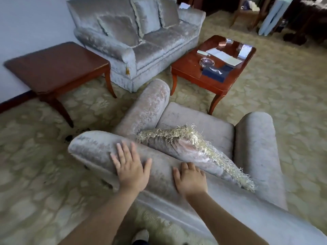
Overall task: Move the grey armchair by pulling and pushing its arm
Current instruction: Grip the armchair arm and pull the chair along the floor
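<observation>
Two hands on the chair in the head view, the only view I have. The grey armchair (194, 124) stands on the patterned carpet (35, 174) right in front of me, its seat facing away toward the coffee table (187, 66), with the sofa (159, 45) and a side table (53, 66) beyond. My left hand (131, 171) lies flat on the rolled top of the back, fingers straight and spread, pressing, not gripping. My right hand (191, 181) sits beside it on the same roll. Its fingers bend over the crest toward the fringed pillow (177, 147), and I cannot tell whether they hook on.

Handling, as I judge it: this is a heavy, stuffed piece on pile carpet, so it will drag rather than glide. The velvet cover looks soft and slick, so a flat palm may slide. The padding gives, but the frame under it should be stiff. The task names the arm, so I'd take the near arm (146, 106), on my left, and wrap it from above, low and close to the frame. The far arm (254, 138) is well out of reach. The loose pillow may tumble.

Containers are few. A dark tissue box (215, 72) on the coffee table shows a tissue poking out. A glass dish (206, 61) lies next to it, and I can't make out its contents.
</observation>
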Action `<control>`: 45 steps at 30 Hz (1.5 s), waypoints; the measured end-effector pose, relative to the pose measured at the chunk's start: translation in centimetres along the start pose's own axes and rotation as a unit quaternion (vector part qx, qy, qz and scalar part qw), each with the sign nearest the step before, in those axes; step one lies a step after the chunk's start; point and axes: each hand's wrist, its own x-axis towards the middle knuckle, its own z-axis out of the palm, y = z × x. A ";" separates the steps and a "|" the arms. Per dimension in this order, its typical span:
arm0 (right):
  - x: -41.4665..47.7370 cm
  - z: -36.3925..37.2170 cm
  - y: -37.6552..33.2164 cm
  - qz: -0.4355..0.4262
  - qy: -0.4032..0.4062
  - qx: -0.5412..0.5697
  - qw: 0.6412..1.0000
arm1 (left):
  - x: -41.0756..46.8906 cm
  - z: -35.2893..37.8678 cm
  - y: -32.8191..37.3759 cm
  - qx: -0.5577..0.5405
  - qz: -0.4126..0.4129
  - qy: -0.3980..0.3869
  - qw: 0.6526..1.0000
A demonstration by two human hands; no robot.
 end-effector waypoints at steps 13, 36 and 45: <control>-1.3 -0.5 0.4 -0.278 -0.044 -0.088 0.955 | -2.5 -0.5 0.8 -0.026 -0.194 -0.077 0.978; 6.3 3.3 -22.8 -0.089 0.045 -0.063 0.993 | 5.9 -5.7 -22.4 0.126 0.294 -0.123 0.939; 5.5 2.5 -24.0 -0.066 0.060 -0.051 0.995 | 12.8 -4.4 -23.8 0.079 0.389 -0.260 0.880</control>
